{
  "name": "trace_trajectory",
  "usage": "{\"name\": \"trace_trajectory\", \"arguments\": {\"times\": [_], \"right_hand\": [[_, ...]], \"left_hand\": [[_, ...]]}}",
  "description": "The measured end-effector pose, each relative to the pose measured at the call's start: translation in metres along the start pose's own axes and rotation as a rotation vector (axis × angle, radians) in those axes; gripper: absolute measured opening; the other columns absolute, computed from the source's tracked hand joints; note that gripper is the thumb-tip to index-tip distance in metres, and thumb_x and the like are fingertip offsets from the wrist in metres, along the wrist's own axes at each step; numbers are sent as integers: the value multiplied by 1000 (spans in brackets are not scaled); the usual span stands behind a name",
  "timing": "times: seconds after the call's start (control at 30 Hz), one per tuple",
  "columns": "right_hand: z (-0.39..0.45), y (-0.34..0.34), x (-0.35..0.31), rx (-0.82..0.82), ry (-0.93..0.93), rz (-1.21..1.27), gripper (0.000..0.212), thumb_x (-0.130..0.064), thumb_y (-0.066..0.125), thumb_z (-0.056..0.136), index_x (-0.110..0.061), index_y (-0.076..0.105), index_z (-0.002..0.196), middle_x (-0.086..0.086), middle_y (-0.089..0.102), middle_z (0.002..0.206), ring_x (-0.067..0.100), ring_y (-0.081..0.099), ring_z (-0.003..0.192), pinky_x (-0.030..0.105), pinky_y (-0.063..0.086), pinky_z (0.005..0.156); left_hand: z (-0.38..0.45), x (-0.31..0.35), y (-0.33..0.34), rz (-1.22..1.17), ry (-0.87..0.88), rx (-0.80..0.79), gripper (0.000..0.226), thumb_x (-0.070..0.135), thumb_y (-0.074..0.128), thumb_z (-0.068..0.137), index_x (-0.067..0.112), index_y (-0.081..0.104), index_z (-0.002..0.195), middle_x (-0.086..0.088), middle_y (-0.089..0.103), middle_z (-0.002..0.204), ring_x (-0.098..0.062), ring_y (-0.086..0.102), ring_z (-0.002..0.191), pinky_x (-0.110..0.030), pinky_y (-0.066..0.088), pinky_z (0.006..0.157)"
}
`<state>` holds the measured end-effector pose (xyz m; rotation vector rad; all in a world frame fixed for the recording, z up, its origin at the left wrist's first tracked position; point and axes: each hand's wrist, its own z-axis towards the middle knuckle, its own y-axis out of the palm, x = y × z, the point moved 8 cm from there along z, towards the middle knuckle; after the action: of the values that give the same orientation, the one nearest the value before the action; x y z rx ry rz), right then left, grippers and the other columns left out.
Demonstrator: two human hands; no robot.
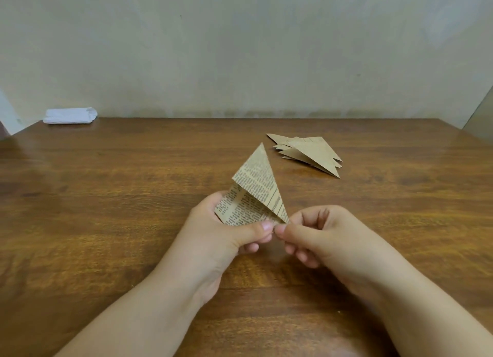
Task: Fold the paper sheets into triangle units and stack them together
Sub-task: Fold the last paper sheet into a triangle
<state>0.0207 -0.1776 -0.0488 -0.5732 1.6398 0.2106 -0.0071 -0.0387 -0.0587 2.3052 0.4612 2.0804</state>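
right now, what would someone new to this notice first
First the printed paper triangle, held up above the middle of the wooden table: the left hand grips its lower edge and the right hand pinches its lower right corner. Behind it to the right lies a pile of folded brown triangles; a white bundle sits at the far left edge.

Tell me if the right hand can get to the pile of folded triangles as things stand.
Probably yes, once freed: the right hand now pinches the printed paper together with the left hand. Only bare table lies between it and the pile of folded triangles.
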Motion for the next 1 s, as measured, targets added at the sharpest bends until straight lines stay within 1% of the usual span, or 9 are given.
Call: {"name": "trace_trajectory", "arguments": {"times": [0.17,0.23,0.3,0.37,0.43,0.57,0.7,0.83,1.0], "right_hand": [[2,-2,17,20,196,-51,29,-16,69,83,-14,68,55,4,60,54,7,44,39,15,35,38],[2,-5,21,22,279,-81,24,-13,70,83,-10,68,59,4,59,50,7,42,35,15,33,35],[2,-7,25,14,338,-148,19,-13,69,83,-8,67,65,1,58,46,8,40,33,16,32,33],[2,-6,26,11,364,-235,15,-16,69,82,-9,67,69,0,59,46,9,40,35,17,32,34],[1,-6,26,2,373,-321,15,-21,70,82,-12,67,70,-1,60,47,10,41,36,17,34,36],[-4,-23,16,55,260,-667,33,-45,73,76,-20,64,57,-8,62,48,5,48,38,16,40,44],[-7,-25,-7,131,-114,-693,13,-35,77,76,-30,66,72,-15,64,64,-6,55,57,8,41,53],[-5,-2,-4,67,-215,-807,6,-35,72,80,-33,67,77,-12,60,83,1,54,74,10,41,62],[-2,0,-3,86,-178,-805,8,-37,72,77,-33,67,75,-11,53,88,4,49,87,16,40,73]], "left_hand": [[-5,5,-15,339,-89,150,99,24,88,56,35,34,138,1,62,117,-22,69,91,-31,56,75],[-10,32,-21,906,97,257,69,41,79,72,37,39,129,14,36,123,-12,50,111,-27,43,91],[-24,48,-2,1182,342,150,26,43,65,84,42,48,104,21,38,112,-1,38,111,-19,31,90],[-39,36,21,1230,451,-72,9,41,56,90,39,56,99,22,48,108,1,43,109,-17,31,90],[-50,15,34,1274,489,-226,28,42,48,94,37,55,121,22,50,119,2,41,118,-19,28,104],[-50,-3,30,1366,509,-237,39,43,38,98,38,45,136,25,40,128,3,31,125,-23,9,116],[-45,0,27,1298,524,-236,30,37,45,97,33,61,122,23,48,121,1,37,117,-20,19,110],[-28,9,24,1179,413,-170,11,35,59,91,33,70,91,18,54,102,-1,45,99,-14,32,80],[-12,3,16,1206,213,-7,24,46,67,81,34,60,61,17,52,95,-8,40,108,-30,26,91]]}}
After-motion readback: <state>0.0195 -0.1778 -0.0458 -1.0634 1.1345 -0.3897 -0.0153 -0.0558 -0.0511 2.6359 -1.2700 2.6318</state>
